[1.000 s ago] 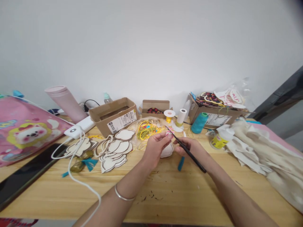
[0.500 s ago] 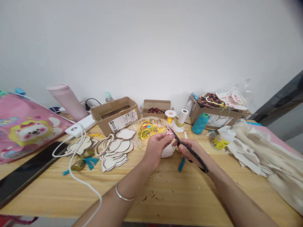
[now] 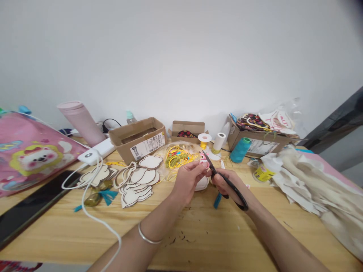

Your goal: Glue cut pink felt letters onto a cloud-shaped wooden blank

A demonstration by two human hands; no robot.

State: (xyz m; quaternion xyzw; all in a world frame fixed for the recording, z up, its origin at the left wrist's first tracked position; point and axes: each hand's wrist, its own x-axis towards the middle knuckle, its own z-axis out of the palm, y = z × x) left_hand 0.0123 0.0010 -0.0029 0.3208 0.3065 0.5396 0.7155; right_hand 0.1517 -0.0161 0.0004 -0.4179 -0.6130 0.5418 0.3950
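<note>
A pale wooden table [image 3: 198,241] fills the lower half of the frame, pushed against a plain white wall [image 3: 181,56] that takes up the whole upper half; small dark clippings speckle the wood at lower centre. At mid-frame the left hand [image 3: 187,180] pinches a small pink-and-white piece [image 3: 203,158] between thumb and fingertips, just above the table. The right hand [image 3: 227,185] is closed through the loops of black scissors [image 3: 224,179], whose tips meet the piece. An open cardboard box [image 3: 138,141] at centre left carries a white printed label, too small to read. A glue bottle [image 3: 262,172] with a yellow label lies at right, its text illegible. A pink bag [image 3: 31,155] with a cartoon bear sits at far left. Wooden cutouts [image 3: 138,179] lie left of the hands.
</note>
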